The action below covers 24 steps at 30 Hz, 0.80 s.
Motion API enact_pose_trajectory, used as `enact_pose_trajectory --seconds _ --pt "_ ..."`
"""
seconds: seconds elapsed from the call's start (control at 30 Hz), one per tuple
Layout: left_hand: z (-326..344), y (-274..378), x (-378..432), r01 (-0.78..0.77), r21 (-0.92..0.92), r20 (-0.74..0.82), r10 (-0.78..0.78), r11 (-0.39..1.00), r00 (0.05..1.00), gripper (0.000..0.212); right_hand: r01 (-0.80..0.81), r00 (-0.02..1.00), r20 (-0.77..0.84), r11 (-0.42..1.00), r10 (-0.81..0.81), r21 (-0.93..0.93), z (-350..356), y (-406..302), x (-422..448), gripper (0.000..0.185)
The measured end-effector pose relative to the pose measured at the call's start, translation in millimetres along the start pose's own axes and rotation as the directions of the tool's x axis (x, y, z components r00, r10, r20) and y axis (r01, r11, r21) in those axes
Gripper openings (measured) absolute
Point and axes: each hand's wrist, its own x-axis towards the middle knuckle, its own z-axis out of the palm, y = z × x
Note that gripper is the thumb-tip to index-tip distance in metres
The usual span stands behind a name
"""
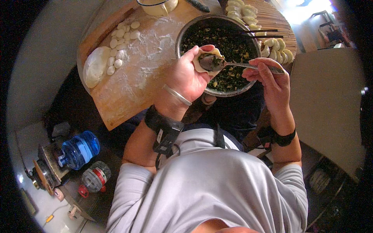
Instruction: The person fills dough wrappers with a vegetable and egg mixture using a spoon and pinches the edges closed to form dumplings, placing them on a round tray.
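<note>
On the palm of my left hand (pixel 191 74) lies a round dough wrapper (pixel 199 67), above the near left part of a metal bowl (pixel 178 43). Dark green filling (pixel 230 80) with pale yellow bits covers the inside of the bowl. My right hand (pixel 272 78) grips the handle of a metal spoon (pixel 212 62), whose bowl rests on the wrapper with some filling under and around it. Two dark chopsticks (pixel 266 37) lie across the bowl's right rim. Part of the wrapper is hidden by the spoon and my left fingers.
A floured wooden board (pixel 145 78) at left bears a large dough lump (pixel 94 68), small dough pieces (pixel 118 63) and a rolling pin (pixel 110 29). Shaped dumplings (pixel 281 54) sit on a round slatted mat (pixel 274 17) at right. A pale pot (pixel 163 8) and a dark handle (pixel 198 5) are at the far edge.
</note>
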Motion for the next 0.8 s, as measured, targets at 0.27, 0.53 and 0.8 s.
enact_pose_trajectory --seconds 0.27,0.53,0.8 --pt "-3 6 4 -0.112 0.012 -0.125 0.112 0.994 0.986 0.038 0.098 0.993 -0.055 0.994 -0.101 -0.045 2 -9 -2 0.02" --pt "6 6 0 -0.129 0.058 -0.1 0.134 0.99 0.986 0.043 0.039 0.997 -0.069 0.998 -0.035 0.053 21 1 1 0.021" --pt "-18 30 -3 -0.245 -0.061 0.02 0.246 0.968 0.969 0.043 0.006 0.995 -0.098 0.995 -0.016 -0.099 -8 8 7 0.023"
